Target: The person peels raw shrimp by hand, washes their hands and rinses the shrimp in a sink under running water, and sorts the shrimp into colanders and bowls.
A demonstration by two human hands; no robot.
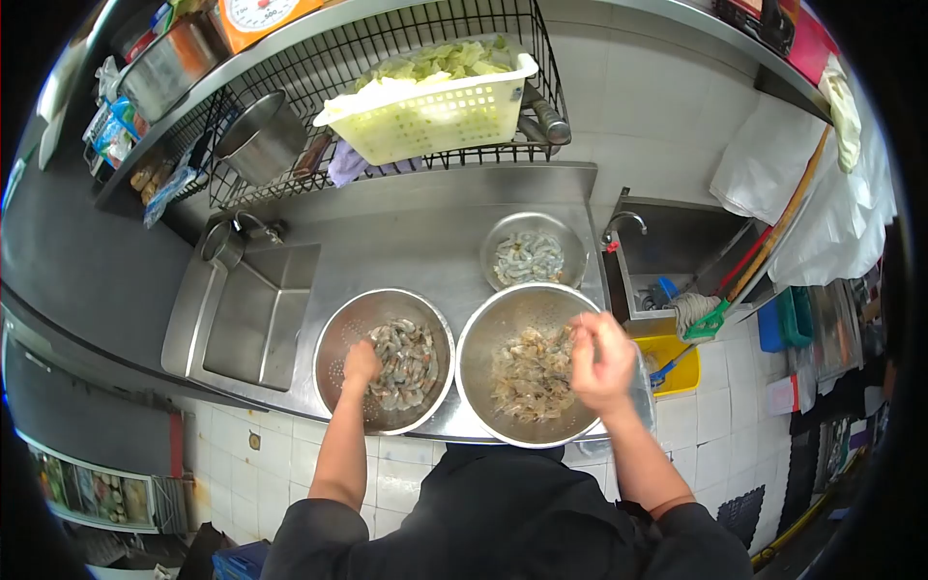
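My left hand (362, 363) reaches into the left metal colander (332, 333), its curled fingers at the edge of a heap of grey raw shrimp (408, 360). Whatever those fingers pinch is hidden. Over the right rim of a second, larger colander (480, 333) is my right hand (603, 362), thumb and fingers closed together; anything between them is too small to make out. Pale brown shrimp shells and heads (532, 377) lie in that colander. Behind it, a smaller metal bowl (493, 240) holds peeled, whitish shrimp (529, 258).
A steel counter (406, 242) carries the vessels, with a sink (253, 324) at the left and another basin (677, 237) at the right. Above, a wire rack (290, 101) bears a pale basket of leafy greens (430, 116). A green-headed mop (710, 321) and yellow bucket (681, 367) stand right.
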